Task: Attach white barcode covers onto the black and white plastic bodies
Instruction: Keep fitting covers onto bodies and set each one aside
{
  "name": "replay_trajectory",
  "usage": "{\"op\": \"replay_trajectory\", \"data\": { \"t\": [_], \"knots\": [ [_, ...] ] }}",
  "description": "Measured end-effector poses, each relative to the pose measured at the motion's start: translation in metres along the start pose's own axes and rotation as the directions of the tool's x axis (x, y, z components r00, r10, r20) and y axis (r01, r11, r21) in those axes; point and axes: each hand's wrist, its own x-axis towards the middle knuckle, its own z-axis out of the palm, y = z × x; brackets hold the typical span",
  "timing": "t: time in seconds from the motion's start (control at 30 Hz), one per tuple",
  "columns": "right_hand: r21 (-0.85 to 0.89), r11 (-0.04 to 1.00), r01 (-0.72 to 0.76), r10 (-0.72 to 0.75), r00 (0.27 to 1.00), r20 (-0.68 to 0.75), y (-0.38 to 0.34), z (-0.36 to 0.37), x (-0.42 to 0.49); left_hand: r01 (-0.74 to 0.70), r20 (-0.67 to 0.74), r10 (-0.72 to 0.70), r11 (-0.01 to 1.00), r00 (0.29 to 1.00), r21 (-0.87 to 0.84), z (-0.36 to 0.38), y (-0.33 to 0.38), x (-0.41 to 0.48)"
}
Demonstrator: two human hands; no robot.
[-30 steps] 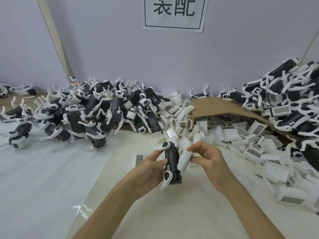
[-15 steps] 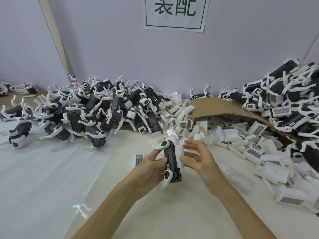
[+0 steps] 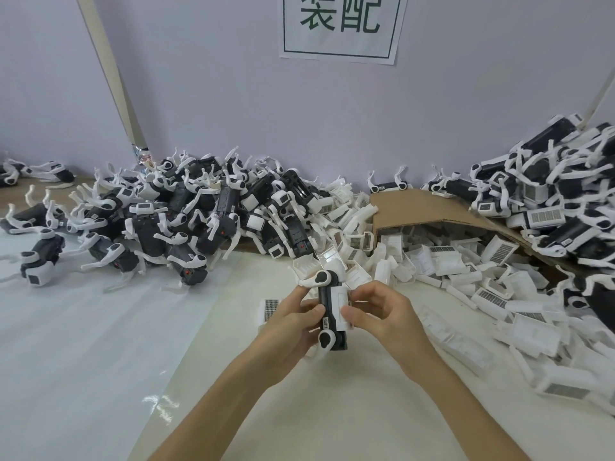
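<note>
Your left grip [image 3: 293,324] is clenched round the black and white plastic body [image 3: 324,299], upright just above the pale counter [image 3: 332,410], centre frame. Your right grip [image 3: 382,314] pinches the white barcode cover [image 3: 340,305] against the body's right side; can't tell if it's seated. Single flat barcode cover [image 3: 271,306] lies just left of your hands. Right: heap of loose white covers [image 3: 499,294] spilling from a tipped brown cardboard box [image 3: 432,207]. Far left, a pile of black and white bodies [image 3: 199,214]; a second pile [image 3: 559,194] far right. White paper sign [image 3: 339,28] on the wall.
</note>
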Motion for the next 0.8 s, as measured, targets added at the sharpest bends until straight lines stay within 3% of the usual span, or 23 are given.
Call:
{"op": "replay_trajectory", "data": {
  "t": [0.33,0.5,0.67,0.8],
  "knots": [
    [-0.052,0.998,0.045,-0.046,0.999,-0.020,0.0043,0.0034,-0.0006,-0.014,0.010,0.013,0.997,1.000,0.080,0.0029,0.0009,-0.0019],
    [-0.122,0.989,0.080,-0.082,0.996,-0.016,0.0025,0.0026,-0.0013,-0.069,-0.089,0.082,0.988,0.993,0.140,0.0018,-0.0015,-0.0008],
    [-0.236,0.962,0.137,-0.151,0.987,-0.044,0.0015,0.0073,-0.0044,-0.058,-0.104,0.063,0.997,0.993,0.051,-0.0002,0.0004,0.0018],
    [-0.244,0.965,0.092,-0.107,0.993,-0.048,-0.0002,0.0082,-0.0047,-0.048,0.030,0.049,0.998,0.998,-0.049,0.0023,-0.0008,0.0017]
  ]
}}
